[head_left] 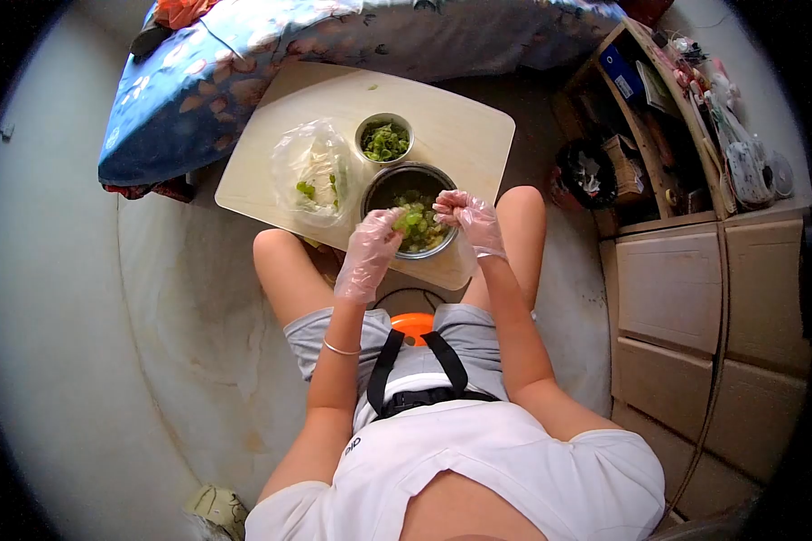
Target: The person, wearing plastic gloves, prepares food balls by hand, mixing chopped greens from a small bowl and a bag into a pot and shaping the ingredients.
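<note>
Both my hands wear thin clear plastic gloves. My left hand (373,251) is at the left rim of a metal pot (376,191), its fingers closed on a pale green vegetable piece (410,219). Over the pot's right rim, my right hand (472,222) has its fingers pinched together; what they hold, if anything, is too small to make out. Loose green vegetable pieces (420,238) lie inside the pot. Just behind it stands a white bowl (360,146) filled with darker green pieces (386,141).
A clear plastic bag (311,176) with pale contents and green bits lies left on the cream table (456,117). Behind is a bed with a blue flowered cover (167,117). To the right stand a black-lined bin (595,187), wooden shelves (645,149) and cardboard boxes (668,288).
</note>
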A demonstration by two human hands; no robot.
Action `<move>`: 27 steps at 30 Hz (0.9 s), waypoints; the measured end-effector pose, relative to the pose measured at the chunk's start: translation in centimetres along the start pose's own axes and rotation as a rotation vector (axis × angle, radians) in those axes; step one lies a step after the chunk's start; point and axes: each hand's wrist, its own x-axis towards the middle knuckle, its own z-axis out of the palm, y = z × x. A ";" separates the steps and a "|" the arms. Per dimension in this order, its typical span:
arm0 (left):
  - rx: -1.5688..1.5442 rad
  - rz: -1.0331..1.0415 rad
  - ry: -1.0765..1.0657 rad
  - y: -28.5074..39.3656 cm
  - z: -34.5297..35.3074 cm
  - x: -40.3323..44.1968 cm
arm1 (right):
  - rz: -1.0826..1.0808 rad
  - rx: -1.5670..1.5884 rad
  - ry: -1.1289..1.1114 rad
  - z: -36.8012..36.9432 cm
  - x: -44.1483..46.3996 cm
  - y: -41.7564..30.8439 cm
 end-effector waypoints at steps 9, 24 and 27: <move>-0.207 -0.267 0.112 -2.1 -2.0 -0.3 | -0.051 -0.145 -0.040 2.0 3.3 -3.0; -0.318 -0.409 0.139 -4.4 -4.7 -1.3 | -0.508 -1.363 0.012 7.0 18.2 -0.1; -0.328 -0.469 0.156 -4.7 -4.6 -1.8 | -0.531 -1.226 0.013 5.6 17.2 0.0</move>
